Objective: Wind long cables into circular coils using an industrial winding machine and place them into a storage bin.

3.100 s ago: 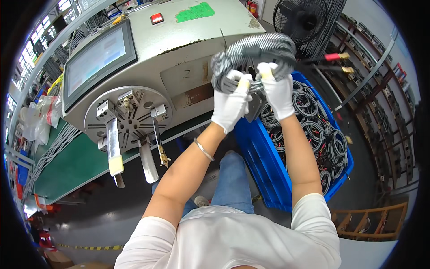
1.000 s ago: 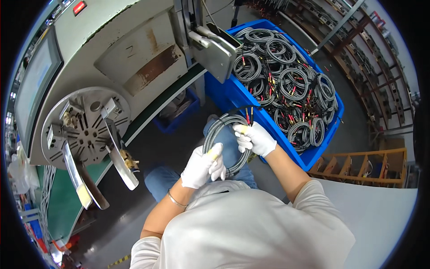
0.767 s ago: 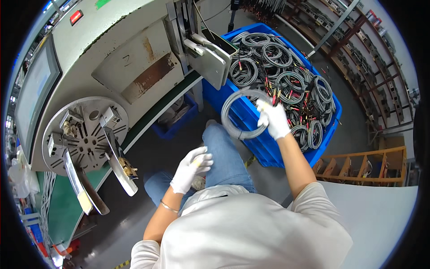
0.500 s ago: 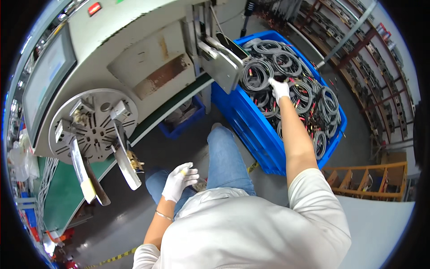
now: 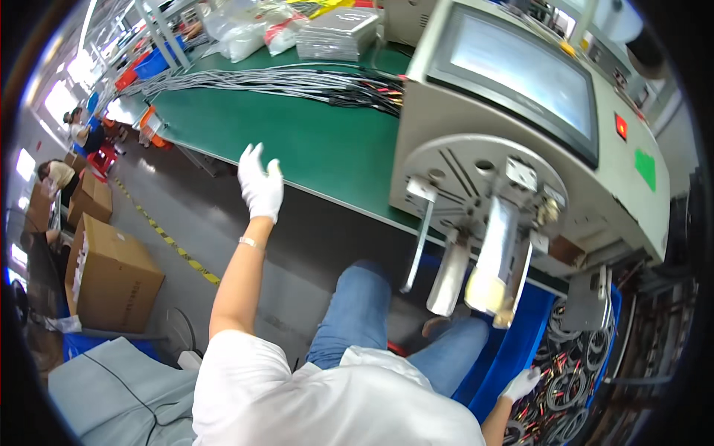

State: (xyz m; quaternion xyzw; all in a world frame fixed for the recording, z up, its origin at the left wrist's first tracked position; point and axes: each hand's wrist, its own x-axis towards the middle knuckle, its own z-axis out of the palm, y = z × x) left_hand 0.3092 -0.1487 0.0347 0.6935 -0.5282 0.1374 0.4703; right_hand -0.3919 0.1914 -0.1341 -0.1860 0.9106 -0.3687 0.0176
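My left hand point(image 5: 260, 184), in a white glove, is raised by the near edge of the green tabletop point(image 5: 297, 149). Its fingers are spread and nothing is in them. Beyond it lies a long bundle of grey cables point(image 5: 275, 83) with black ends and red and yellow tips. At the lower right, my gloved right hand point(image 5: 520, 384) is beside the blue bin point(image 5: 513, 334) of coiled grey cables point(image 5: 567, 388); its fingers look loosely stretched, with nothing visible in them. Between my hands, a winding machine's slotted metal disc point(image 5: 465, 167) carries several protruding metal arms, no cable on them.
The machine's screen point(image 5: 520, 78) faces me above the disc. A flat metal plate point(image 5: 587, 297) hangs over the bin. Clear plastic-wrapped packs point(image 5: 338, 33) stand at the table's back. On the left are a cardboard box point(image 5: 115, 275), yellow-black floor tape point(image 5: 167, 234) and other people farther off.
My view has turned left towards the table. My left hand has reached forward and out towards the cable bundle. My right hand has drawn back from among the coils to the bin's near side.
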